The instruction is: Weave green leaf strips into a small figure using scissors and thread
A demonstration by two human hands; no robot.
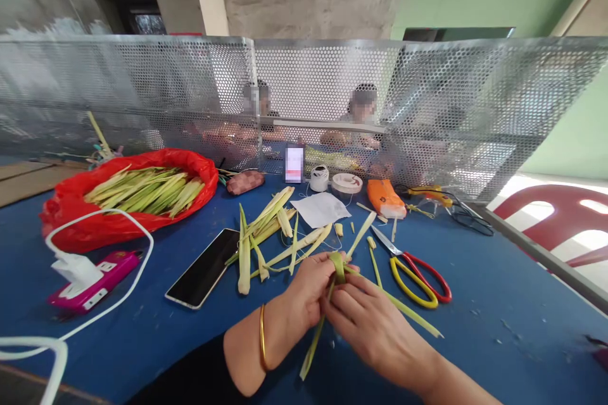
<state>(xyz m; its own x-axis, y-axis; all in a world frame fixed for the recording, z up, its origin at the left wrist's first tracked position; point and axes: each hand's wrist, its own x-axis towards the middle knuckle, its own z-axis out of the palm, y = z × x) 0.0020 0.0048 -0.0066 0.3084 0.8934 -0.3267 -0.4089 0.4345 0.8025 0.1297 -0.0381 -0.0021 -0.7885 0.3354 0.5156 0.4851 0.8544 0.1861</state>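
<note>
A small folded piece of green leaf strips (338, 266) is pinched between both hands over the table, with long strip ends sticking out above, down and to the right. My left hand (306, 288), below a gold bangle, is closed on the piece from the left. From the right, my right hand (368, 323) has its fingers closed around the same strips; its fingertips are partly hidden. Loose pale-green leaf strips (244, 256) lie scattered just beyond my left hand. Scissors (418, 278) with one red and one yellow handle rest to the right of my right hand, blades parted.
A red plastic bag (128, 218) of leaf strips, a magenta power strip (102, 278) with white cable and a dark phone (206, 269) lie left. White paper (322, 209), a thread spool (319, 177), tape roll (346, 183) and orange packet (384, 198) stand before a perforated metal screen (327, 69); two people sit behind.
</note>
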